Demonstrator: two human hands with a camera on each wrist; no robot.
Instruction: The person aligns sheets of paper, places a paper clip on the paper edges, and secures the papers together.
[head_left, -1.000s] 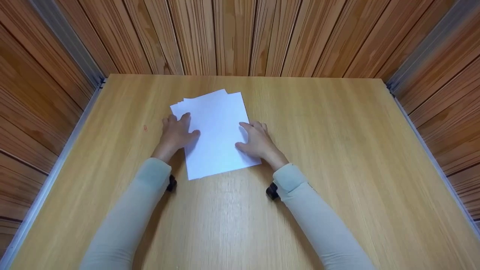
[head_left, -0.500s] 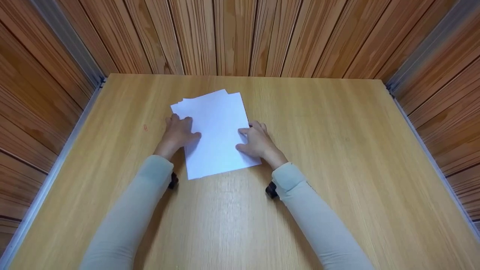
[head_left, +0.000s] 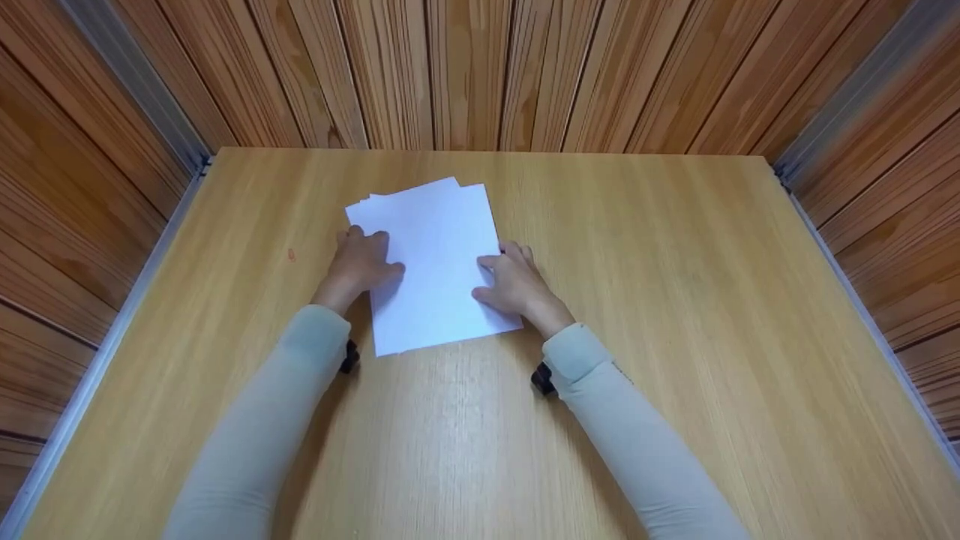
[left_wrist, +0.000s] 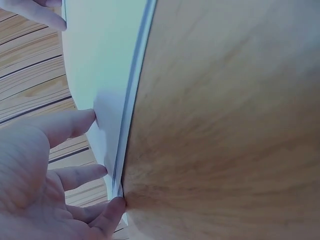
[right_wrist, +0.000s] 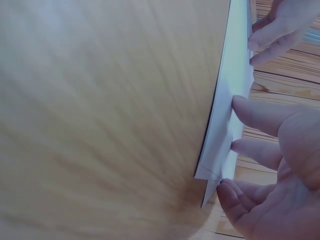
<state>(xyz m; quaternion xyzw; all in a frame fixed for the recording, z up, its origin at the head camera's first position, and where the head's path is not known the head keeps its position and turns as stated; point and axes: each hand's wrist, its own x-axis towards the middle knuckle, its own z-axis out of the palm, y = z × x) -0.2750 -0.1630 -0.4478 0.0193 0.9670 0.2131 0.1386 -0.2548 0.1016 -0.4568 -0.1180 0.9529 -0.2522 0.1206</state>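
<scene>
A loose stack of white paper (head_left: pixel 439 292) lies on the table, its sheets slightly fanned so that several corners stick out at the far end. My left hand (head_left: pixel 358 264) grips the stack's left side: thumb and forefinger touch the top sheet, while the other fingers bend at its edge. On the opposite side my right hand (head_left: pixel 517 281) holds the right edge in much the same way, with thumb and forefinger over the paper. Close up, the left fingertips (left_wrist: pixel 116 202) and right fingertips (right_wrist: pixel 225 187) meet the layered paper edges.
The wooden table (head_left: pixel 675 337) spreads around the paper. A small reddish mark (head_left: pixel 291 255) shows on its left part. Wood-plank walls (head_left: pixel 465 75) stand behind and at both sides, with grey metal posts (head_left: pixel 135 75) in the corners.
The left hand has shifted slightly right, and the stack's left side has moved a little with it. The right forefinger has slid slightly toward the body.
</scene>
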